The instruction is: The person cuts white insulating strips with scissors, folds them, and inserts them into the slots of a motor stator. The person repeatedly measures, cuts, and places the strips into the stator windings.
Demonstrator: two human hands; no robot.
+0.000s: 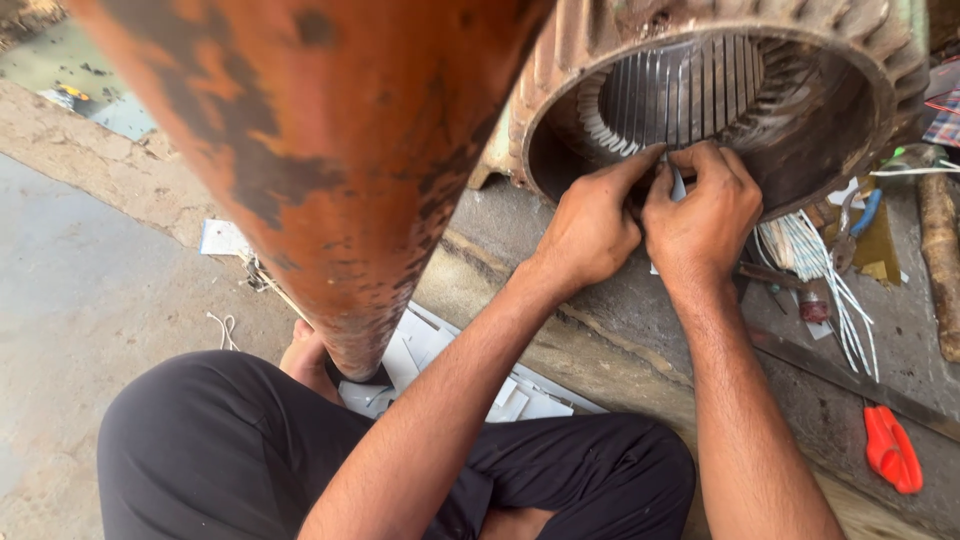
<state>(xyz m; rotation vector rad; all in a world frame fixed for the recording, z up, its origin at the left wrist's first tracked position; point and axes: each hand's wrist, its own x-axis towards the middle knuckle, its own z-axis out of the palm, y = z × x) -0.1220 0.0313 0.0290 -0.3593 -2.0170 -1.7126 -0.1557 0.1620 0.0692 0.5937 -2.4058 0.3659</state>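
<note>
Head camera view, looking down at a person sitting on a concrete floor (70, 300), legs crossed in black trousers (230, 450). Both bare arms reach forward to a large round motor shell (850, 40) lying on its side at the top of the frame. Its open end faces the person, and its inner wall is lined with thin metal slots (690, 90).

The left hand (590, 225) rests on the lower rim of the opening, with its fingers stretched up to the slots. The right hand (705, 215) sits just beside it, touching it, with fingers curled narrow and pinching a small white strip (678, 185) at the rim. Whether the left hand grips the strip as well cannot be told.

A thick rusty orange pipe (330, 150) stands close to the camera, filling the upper left and tapering down toward the person's lap. White paper offcuts (420, 350) lie on the floor under it, near a bare foot (305, 355).

To the right of the hands, a bundle of white strips (800, 250) lies beside the shell. Blue-handled pliers (855, 225) lie near them, and an orange-handled tool (890, 450) lies farther down at the right, well apart from the hands. A wooden stick (940, 260) lies along the right edge.
</note>
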